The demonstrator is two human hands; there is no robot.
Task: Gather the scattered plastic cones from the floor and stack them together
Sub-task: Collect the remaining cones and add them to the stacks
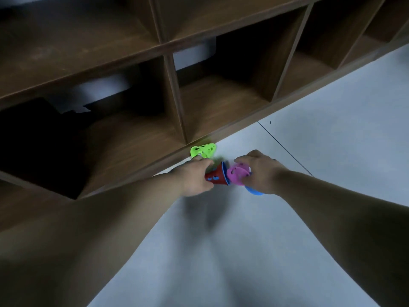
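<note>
Left grip (194,178) curls round the red cone (215,177), right grip (261,171) round the pink cone (238,175) and blue cone (253,191); a green cone (203,151) lies by the shelf (155,160). Likely light, stiff, slick: take the rim.

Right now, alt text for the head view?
Two hands meet low over a grey floor: the left hand grips a red cone on its side, the right hand grips a pink cone with a blue cone below it. A green cone lies behind them by the base of a wooden cubby shelf.
</note>
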